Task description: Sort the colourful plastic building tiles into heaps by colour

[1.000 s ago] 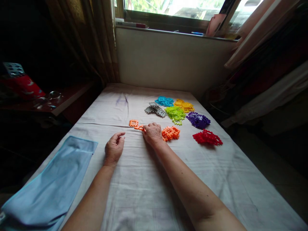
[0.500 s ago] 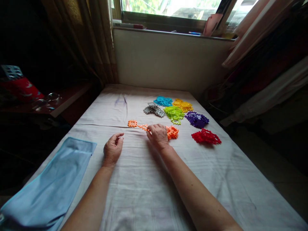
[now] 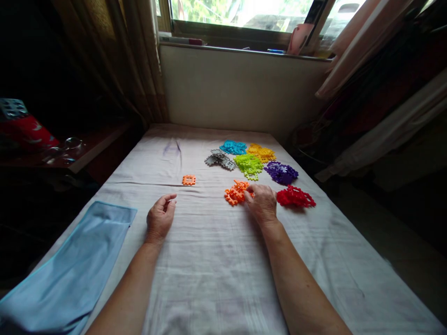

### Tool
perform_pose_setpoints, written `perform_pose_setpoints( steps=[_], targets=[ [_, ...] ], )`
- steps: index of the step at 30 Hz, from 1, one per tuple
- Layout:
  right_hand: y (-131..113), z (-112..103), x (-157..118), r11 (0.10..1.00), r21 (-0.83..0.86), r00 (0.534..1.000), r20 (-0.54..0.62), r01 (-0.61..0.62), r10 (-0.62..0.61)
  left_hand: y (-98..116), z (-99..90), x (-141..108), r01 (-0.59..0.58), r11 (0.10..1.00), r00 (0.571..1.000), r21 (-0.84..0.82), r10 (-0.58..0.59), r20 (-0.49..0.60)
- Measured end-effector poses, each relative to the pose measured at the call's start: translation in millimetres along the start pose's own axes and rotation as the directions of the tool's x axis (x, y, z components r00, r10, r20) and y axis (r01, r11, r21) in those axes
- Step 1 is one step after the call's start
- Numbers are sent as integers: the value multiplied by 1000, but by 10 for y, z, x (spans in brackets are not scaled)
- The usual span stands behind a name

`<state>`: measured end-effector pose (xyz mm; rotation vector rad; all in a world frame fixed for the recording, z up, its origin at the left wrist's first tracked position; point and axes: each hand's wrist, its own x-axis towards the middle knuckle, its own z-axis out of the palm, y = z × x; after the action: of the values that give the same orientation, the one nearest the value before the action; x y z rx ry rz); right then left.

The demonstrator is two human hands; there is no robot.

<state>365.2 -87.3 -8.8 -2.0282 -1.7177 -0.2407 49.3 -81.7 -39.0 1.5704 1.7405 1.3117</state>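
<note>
- right hand (image 3: 262, 204) at the right side of the orange pile (image 3: 236, 193), reaching in from the near edge of the tabletop (image 3: 206, 260). fingers bent down, tips at the pieces; cannot tell whether they pinch one or only press.
- left hand (image 3: 161, 216) on the cloth, left of the pile and well apart from it. fingers loosely curled, thumb near forefinger, nothing in them.
- orange pile: around mid-depth, a little right of centre between the left and right edges. one orange piece (image 3: 189, 177) lies flat by itself, left of it, beyond the left hand.
- step in hand, as i judge it: handling the orange pile from its right side. best done with thumb and forefinger on the outer rim of one piece.
- notched edges probably snag; a straight, slow lift should serve better than a sideways tug. left hand could steady the rest.
- red pile (image 3: 296, 197) sits close on the right hand's outer side, toward the right edge; cannot tell if they touch. keep the wrist narrow there, to avoid mixing colours.
- purple pile (image 3: 281, 172) and green pile (image 3: 248, 165) lie just beyond, toward the far edge. low fingers could brush them; come in from the near side.
</note>
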Motion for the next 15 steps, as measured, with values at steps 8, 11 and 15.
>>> perform_pose_setpoints(
  steps=[8,11,15],
  targets=[
    [-282,-107,155,995,54,997,-17,82,-81,26,-4,-2,33,999,999,-10,-33,0],
    [-585,-51,285,975,99,977,65,197,-204,45,-3,2,50,998,999,-29,-50,-15],
    [-1047,177,406,933,168,907,233,317,-350,47,2,10,39,998,999,-48,-41,-36]
  ],
)
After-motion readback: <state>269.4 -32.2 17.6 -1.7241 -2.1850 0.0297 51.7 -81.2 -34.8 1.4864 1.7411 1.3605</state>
